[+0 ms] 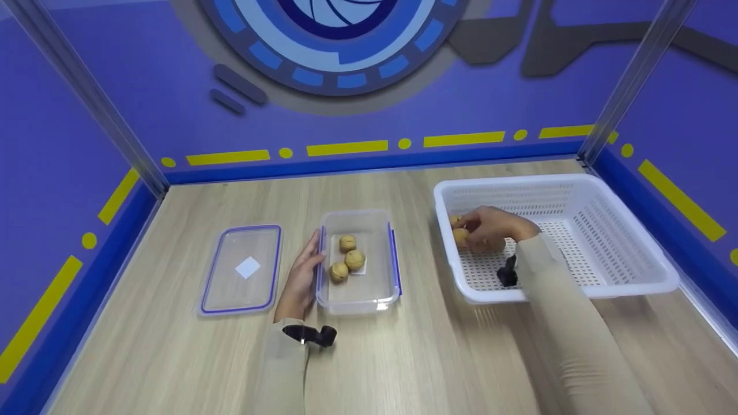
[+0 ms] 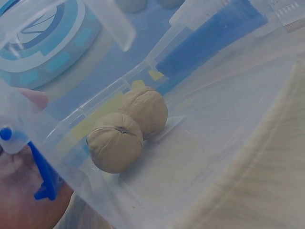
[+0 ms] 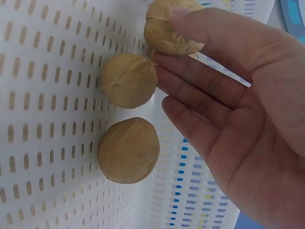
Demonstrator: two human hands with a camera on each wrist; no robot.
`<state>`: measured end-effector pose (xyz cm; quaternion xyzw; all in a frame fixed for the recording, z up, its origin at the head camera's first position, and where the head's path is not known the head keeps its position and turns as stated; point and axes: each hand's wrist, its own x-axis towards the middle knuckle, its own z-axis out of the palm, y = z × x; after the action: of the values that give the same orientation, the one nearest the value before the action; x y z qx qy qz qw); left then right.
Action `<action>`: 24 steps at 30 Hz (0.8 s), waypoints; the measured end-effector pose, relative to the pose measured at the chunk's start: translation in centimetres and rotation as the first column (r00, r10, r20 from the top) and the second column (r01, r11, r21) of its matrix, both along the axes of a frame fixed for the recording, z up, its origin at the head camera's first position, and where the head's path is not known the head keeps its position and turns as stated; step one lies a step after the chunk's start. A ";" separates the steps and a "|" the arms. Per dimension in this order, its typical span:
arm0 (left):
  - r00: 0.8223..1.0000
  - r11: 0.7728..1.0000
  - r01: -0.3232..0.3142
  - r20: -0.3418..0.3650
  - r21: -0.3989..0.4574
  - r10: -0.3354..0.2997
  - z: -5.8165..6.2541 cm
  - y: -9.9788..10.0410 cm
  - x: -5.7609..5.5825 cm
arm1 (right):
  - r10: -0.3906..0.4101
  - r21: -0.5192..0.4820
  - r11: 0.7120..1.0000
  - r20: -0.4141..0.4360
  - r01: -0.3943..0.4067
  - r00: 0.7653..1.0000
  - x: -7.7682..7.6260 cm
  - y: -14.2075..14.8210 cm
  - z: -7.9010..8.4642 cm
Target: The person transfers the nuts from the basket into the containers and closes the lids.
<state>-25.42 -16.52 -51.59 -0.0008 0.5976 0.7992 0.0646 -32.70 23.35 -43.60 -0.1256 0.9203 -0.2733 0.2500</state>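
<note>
Three walnuts (image 1: 354, 260) lie in a clear plastic food box (image 1: 377, 294); the left wrist view shows two of them through its wall. My left hand (image 1: 300, 282) grips the box's left side, thumb over the rim and fingers along the outside. Inside the white basket (image 1: 631, 282), near its left wall, is my right hand (image 1: 490, 225). In the right wrist view, this hand pinches a walnut (image 3: 167, 31) between thumb and fingers. Beside its fingertips sits another walnut (image 3: 128, 81), and a further walnut (image 3: 128, 150) lies just below that one.
A clear lid (image 1: 239, 294) with a blue seal lies flat on the wooden table (image 1: 369, 369), left of the box. Blue latch flaps (image 1: 395, 262) hang at the box's right side. Printed panels (image 1: 357, 124) enclose the table at the back and both sides.
</note>
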 end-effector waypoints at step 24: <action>0.999 0.999 0.007 -0.037 0.033 -0.006 0.1 0.1 0.1 | 0.021 -0.030 0.999 -0.092 -0.024 0.996 -0.1 1.0 0.5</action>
<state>-25.37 -16.41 -51.50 0.0172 0.5854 0.8086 0.0562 -32.84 24.35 -43.13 -0.1522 0.9250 -0.2790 0.2084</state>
